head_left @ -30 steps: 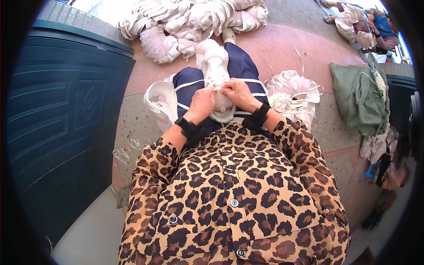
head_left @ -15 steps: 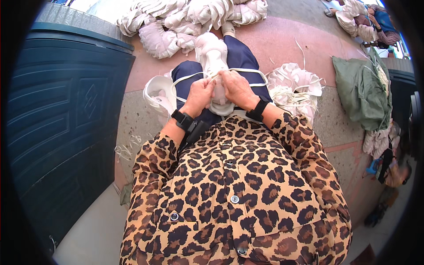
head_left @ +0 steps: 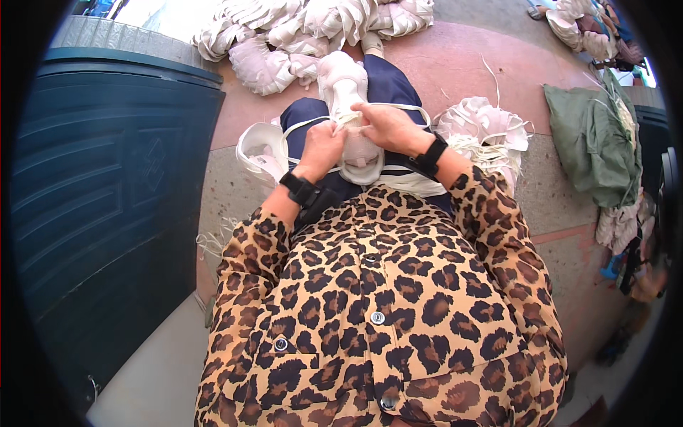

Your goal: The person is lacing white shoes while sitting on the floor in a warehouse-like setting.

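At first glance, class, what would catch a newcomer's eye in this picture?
The leopard-print shirt fills the lower middle. Above it, the left hand and right hand work on a pale shoe upper lying on the lap. A heap of pale shoe uppers lies along the top edge.

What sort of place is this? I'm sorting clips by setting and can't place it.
Probably an informal outdoor work spot beside a doorway: a dark green door, a sunlit pink paved floor, and heaps of pale shoe parts. Both hands work a pale piece on the lap.
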The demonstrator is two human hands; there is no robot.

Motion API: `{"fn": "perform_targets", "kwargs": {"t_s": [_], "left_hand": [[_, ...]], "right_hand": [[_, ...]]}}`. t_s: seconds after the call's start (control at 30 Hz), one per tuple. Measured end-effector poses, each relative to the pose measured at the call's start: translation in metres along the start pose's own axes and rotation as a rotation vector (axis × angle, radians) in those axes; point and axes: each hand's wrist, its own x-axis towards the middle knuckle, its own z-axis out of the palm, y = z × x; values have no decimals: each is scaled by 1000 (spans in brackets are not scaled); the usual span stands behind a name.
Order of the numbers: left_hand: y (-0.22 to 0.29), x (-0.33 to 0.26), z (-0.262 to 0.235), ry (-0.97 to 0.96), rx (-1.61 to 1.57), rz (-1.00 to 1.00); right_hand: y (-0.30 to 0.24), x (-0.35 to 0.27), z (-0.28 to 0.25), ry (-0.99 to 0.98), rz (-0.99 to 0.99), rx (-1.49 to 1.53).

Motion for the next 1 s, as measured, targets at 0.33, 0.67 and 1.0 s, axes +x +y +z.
{"fn": "perform_targets", "kwargs": {"t_s": [0.33,0.67,1.0], "left_hand": [[32,-19,-43,-293,-600,-235],[-9,-7,-20,-62,-46,103],[-7,5,-16,-38,365,350]], "right_hand": [[-13,10,17,9,-13,193],[-31,2,-29,65,108,308],[-32,14,-35,-61,173,271]]}}
